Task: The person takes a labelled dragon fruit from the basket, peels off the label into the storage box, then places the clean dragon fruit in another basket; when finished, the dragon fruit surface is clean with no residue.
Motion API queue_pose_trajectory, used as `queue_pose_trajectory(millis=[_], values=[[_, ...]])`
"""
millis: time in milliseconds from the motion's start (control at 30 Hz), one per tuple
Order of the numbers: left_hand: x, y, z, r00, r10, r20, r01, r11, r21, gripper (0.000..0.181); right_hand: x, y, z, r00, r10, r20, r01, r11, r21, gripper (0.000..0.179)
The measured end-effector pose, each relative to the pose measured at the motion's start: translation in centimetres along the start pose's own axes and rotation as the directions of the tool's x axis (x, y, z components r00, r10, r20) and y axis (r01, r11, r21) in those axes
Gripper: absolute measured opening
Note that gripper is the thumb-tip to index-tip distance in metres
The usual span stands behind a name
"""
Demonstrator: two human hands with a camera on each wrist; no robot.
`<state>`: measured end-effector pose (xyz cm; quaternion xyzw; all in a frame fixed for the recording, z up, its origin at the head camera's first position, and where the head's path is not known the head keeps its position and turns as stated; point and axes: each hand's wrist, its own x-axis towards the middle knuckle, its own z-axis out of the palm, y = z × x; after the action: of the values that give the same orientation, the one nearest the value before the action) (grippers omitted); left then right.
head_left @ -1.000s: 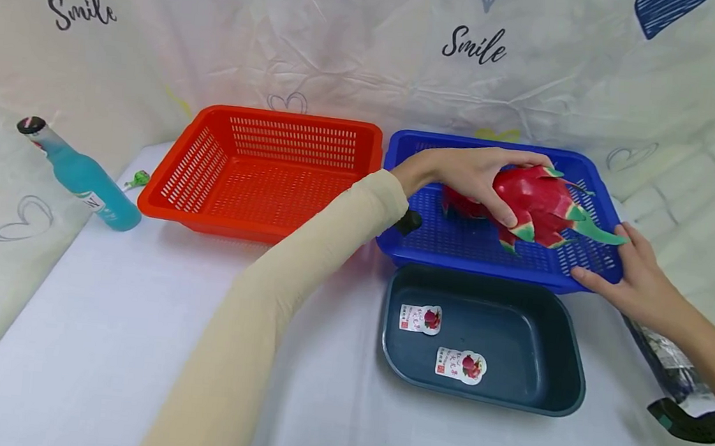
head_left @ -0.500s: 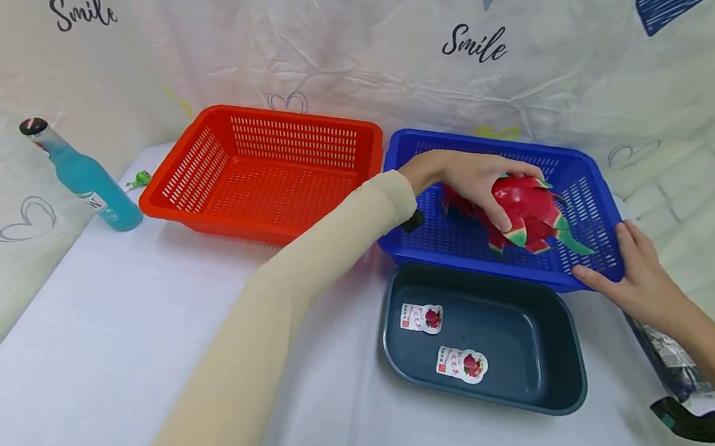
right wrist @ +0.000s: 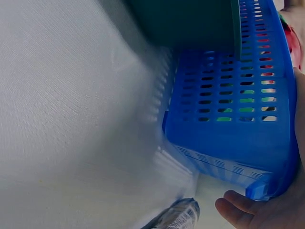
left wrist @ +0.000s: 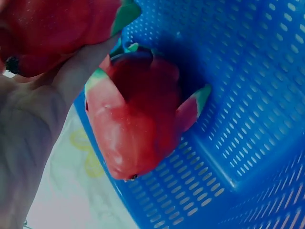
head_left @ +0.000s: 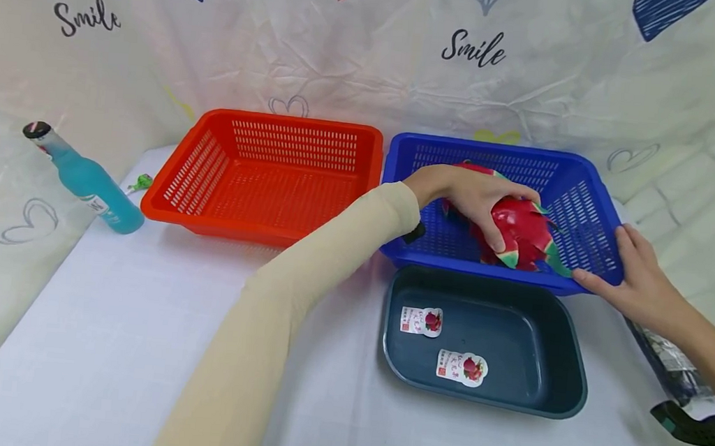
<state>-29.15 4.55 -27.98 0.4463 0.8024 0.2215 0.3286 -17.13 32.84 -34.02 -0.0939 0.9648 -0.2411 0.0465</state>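
Observation:
In the head view my left hand (head_left: 476, 194) holds a red dragon fruit (head_left: 521, 225) with green-tipped scales, low inside the blue basket (head_left: 496, 148). The left wrist view shows that held dragon fruit at upper left. Below it, a second dragon fruit (left wrist: 138, 124) lies against the perforated basket wall; my left hand mostly covers this one in the head view. My right hand (head_left: 639, 284) grips the basket's front right corner, thumb inside the rim. From the right wrist view, red and green show through the slots of the basket's side.
A red-orange basket (head_left: 256, 232) stands to the left. In front of the blue basket sits a dark teal tub (head_left: 508, 396) with two dragon fruit labels (head_left: 461, 368) inside. A blue bottle (head_left: 92, 185) and a small green item (head_left: 141, 181) are far left; a dark package (head_left: 668, 359) lies right.
My left hand has lowered the dragon fruit deeper into the blue basket and slightly toward its front. The right hand has kept its grip on the corner.

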Motion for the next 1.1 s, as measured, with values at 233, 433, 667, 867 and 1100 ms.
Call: queue_pose_trajectory(millis=[233, 433, 667, 867, 1100], values=[[-0.7, -0.2, -0.5, 0.989, -0.133, 0.067, 0.121, 0.981, 0.152, 0.088, -0.1, 0.1, 0.1, 1.000, -0.001, -0.004, 0.001, 1.000, 0.019, 0.102], [-1.0, -0.6, -0.3, 0.979, -0.183, 0.095, 0.166, 0.973, 0.158, 0.086, -0.1, -0.1, 0.1, 1.000, -0.006, -0.010, 0.006, 1.000, 0.026, 0.101], [-1.2, -0.7, -0.5, 0.975, -0.191, 0.113, 0.166, 0.966, 0.197, 0.084, -0.2, -0.1, 0.1, 1.000, -0.006, -0.001, 0.006, 0.999, 0.033, 0.100], [-2.0, -0.8, -0.8, 0.987, -0.131, 0.089, 0.102, 0.956, 0.276, 0.075, -0.1, 0.0, 0.0, 1.000, -0.004, 0.002, 0.004, 1.000, 0.023, 0.101], [-2.4, -0.7, -1.1, 0.991, -0.103, 0.087, 0.076, 0.961, 0.267, 0.072, -0.1, 0.0, 0.0, 1.000, -0.007, 0.000, 0.007, 1.000, 0.019, 0.102]])
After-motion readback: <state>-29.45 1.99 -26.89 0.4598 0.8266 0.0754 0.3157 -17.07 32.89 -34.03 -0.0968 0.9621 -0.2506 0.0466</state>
